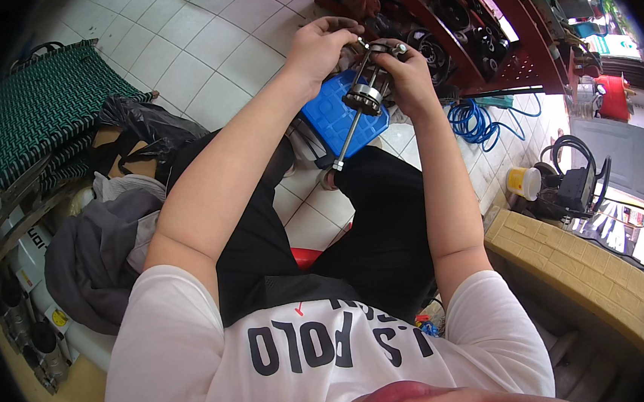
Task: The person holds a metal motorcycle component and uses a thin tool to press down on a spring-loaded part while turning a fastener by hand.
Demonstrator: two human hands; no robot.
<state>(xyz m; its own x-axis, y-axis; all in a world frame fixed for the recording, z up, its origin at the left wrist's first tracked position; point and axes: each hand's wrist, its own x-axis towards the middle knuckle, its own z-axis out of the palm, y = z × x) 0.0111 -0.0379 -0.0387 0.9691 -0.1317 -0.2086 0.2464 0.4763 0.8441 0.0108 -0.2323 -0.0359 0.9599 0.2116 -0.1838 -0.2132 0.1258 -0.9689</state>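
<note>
In front of me, over a blue plastic stool (pixel 334 120), I hold up a metal puller-like assembly (pixel 364 98). It has a long thin rod with a nut at its lower end, slimmer rods higher up and a dark toothed ring round its middle. My right hand (pixel 409 77) is closed round its upper end, thumb on top. At the left of that end, my left hand (pixel 321 50) pinches the tip of a slim bolt (pixel 363 44). Its other fingers are bent and partly apart. What lies behind the right fingers is hidden.
A red metal rack (pixel 467 23) with dark round parts stands beyond my right hand. Coiled blue hose (pixel 471 123) lies on the tiled floor (pixel 215 96). At left are a green woven folding seat (pixel 49 101), a black plastic bag (pixel 142 121) and grey cloth (pixel 103 252). A yellow tub (pixel 523 183) is at right.
</note>
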